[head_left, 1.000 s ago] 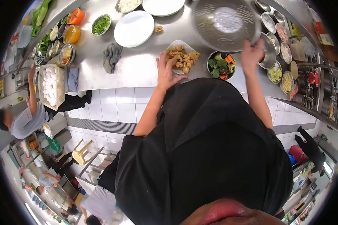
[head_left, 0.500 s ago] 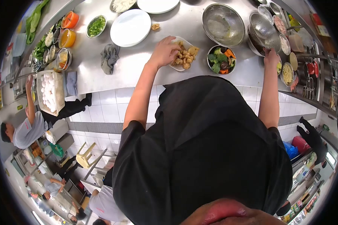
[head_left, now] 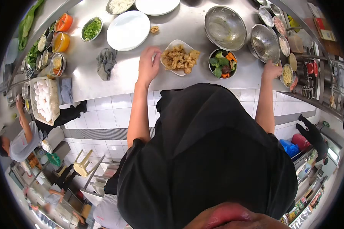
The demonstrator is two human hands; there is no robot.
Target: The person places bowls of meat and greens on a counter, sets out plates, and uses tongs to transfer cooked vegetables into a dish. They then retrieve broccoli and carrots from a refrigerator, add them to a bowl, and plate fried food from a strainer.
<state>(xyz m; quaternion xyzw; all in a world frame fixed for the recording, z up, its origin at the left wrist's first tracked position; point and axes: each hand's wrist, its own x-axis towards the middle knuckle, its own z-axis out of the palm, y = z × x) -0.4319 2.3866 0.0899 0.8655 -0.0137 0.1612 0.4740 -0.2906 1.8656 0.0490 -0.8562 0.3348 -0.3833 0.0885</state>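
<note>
My left hand (head_left: 148, 65) is just left of a white dish (head_left: 176, 42) heaped with brown fried pieces (head_left: 179, 58). Its thumb is apart from the slightly blurred fingers, and nothing shows in it. My right hand (head_left: 272, 71) grips the near rim of a perforated metal colander (head_left: 264, 42), its fingertips partly hidden. A second, larger colander (head_left: 225, 27) rests on the steel counter. Between the dish and my right hand stands a metal bowl of broccoli and carrots (head_left: 223, 64).
White plates (head_left: 128, 30), a bowl of chopped greens (head_left: 91, 29) and a grey cloth (head_left: 106, 64) are to the left. A basket of eggs (head_left: 45, 98) stands at the counter's left end. Ingredient bowls (head_left: 287, 74) line the right. A co-worker (head_left: 23, 143) is at far left.
My left hand has moved left, off the fried pieces, uncovering the dish. The colander at my right hand has come down and tilts differently, with the hand lower at its rim.
</note>
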